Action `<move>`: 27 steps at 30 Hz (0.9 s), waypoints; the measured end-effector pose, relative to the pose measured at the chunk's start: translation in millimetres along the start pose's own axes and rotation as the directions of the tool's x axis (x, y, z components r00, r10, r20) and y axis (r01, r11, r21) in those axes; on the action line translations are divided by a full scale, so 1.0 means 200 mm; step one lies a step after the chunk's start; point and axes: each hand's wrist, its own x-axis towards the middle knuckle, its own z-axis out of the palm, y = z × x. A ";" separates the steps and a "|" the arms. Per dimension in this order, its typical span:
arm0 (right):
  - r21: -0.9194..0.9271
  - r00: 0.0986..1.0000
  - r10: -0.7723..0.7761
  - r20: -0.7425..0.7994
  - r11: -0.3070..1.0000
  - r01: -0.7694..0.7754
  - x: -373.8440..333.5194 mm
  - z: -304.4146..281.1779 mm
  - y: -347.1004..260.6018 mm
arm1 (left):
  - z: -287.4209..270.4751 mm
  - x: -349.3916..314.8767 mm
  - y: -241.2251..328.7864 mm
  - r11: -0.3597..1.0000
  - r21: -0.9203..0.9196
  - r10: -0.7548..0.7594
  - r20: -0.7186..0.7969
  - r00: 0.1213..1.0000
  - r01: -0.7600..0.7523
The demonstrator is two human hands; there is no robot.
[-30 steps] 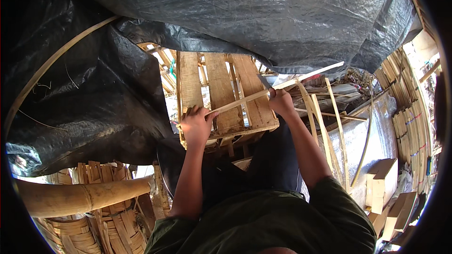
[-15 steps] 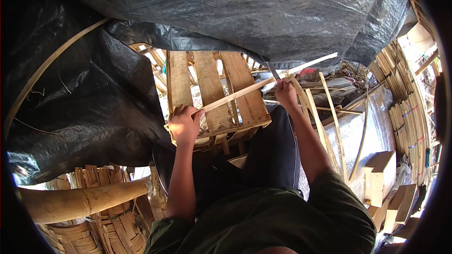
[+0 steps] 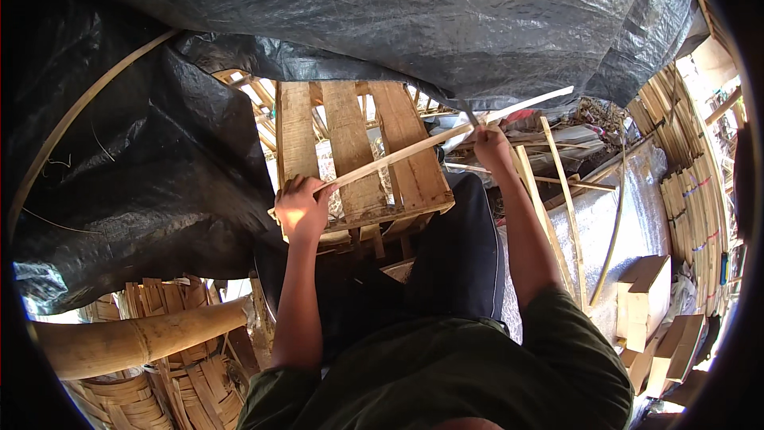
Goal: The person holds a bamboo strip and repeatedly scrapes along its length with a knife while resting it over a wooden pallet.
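A long pale bamboo strip slants across a slatted wooden crate in front of my knees. My left hand is closed around the strip's near left end, above the crate's front corner. Toward the strip's far right part, my right hand is closed on a knife, its handle hidden in the fist. The knife's dark blade sticks up from the fist and crosses the strip, appearing to touch it. Beyond the blade, the strip's free end points up and right.
Black plastic sheeting hangs ahead and to the left. Several loose bamboo strips stand right of my right forearm, beside silvery sheeting. Cardboard boxes sit lower right. A thick bamboo pole and woven baskets lie lower left.
My left hand has shifted slightly left, and my right hand slightly right along the strip. The thin curved piece that hung below my right hand no longer shows.
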 end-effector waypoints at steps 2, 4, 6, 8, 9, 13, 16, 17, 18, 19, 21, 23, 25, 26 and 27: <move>-0.013 0.998 0.054 0.038 0.998 -0.053 -0.02 0.02 -0.01 | 0.02 0.00 0.02 1.000 -0.014 0.022 -0.017 1.000 -0.023; 0.039 0.961 -0.257 -0.103 0.964 0.262 -0.04 0.10 0.00 | 0.03 0.00 0.04 1.000 -0.012 0.018 -0.007 1.000 -0.019; -0.104 0.966 -0.228 -0.126 0.971 0.215 0.00 0.13 0.04 | 0.03 0.00 0.04 1.000 -0.014 0.001 0.004 1.000 -0.001; 0.087 0.990 0.032 -0.140 0.996 -0.020 0.04 0.14 0.09 | 0.02 0.00 0.03 1.000 -0.008 0.030 -0.006 1.000 -0.030; 0.005 0.973 -0.103 -0.208 0.994 0.107 0.04 0.15 0.11 | 0.02 0.00 0.03 1.000 0.003 0.019 -0.002 1.000 -0.019; 0.057 0.999 -0.042 -0.019 0.997 0.043 0.07 0.07 0.13 | 0.00 0.01 0.01 1.000 0.026 -0.010 -0.008 1.000 0.011; 0.050 0.996 0.086 0.001 0.995 -0.086 0.04 0.05 0.09 | 0.03 0.01 0.06 1.000 -0.016 0.021 0.034 0.999 -0.020; 0.055 0.996 -0.058 0.063 0.997 0.054 0.02 0.07 0.07 | 0.04 0.01 0.07 1.000 -0.014 0.024 0.022 0.999 -0.024; 0.067 0.969 -0.206 0.135 0.978 0.199 0.00 0.10 0.06 | 0.04 0.02 0.08 1.000 0.004 0.016 0.017 1.000 -0.016; 0.043 0.976 -0.170 0.133 0.985 0.166 0.00 0.11 0.05 | 0.04 0.01 0.08 1.000 -0.015 -0.005 0.015 1.000 0.005; 0.028 0.996 -0.089 -0.020 0.996 0.089 0.01 0.14 0.06 | 0.03 0.01 0.07 0.999 -0.009 -0.031 0.030 0.999 0.031; -0.043 0.966 -0.086 -0.245 0.996 0.078 0.05 0.14 0.07 | 0.02 0.01 0.05 1.000 0.020 -0.020 0.020 1.000 0.020; 0.017 0.931 -0.253 -0.264 0.964 0.267 0.07 0.11 0.09 | 0.01 0.02 0.03 0.999 0.033 0.008 0.000 1.000 -0.008; -0.001 0.937 -0.297 -0.183 0.953 0.302 0.08 0.09 0.09 | 0.01 0.02 0.03 0.999 0.040 0.014 -0.021 1.000 -0.014; 0.029 0.970 -0.213 -0.113 0.976 0.218 0.08 0.06 0.09 | 0.01 0.02 0.03 0.999 0.041 0.011 -0.001 1.000 -0.011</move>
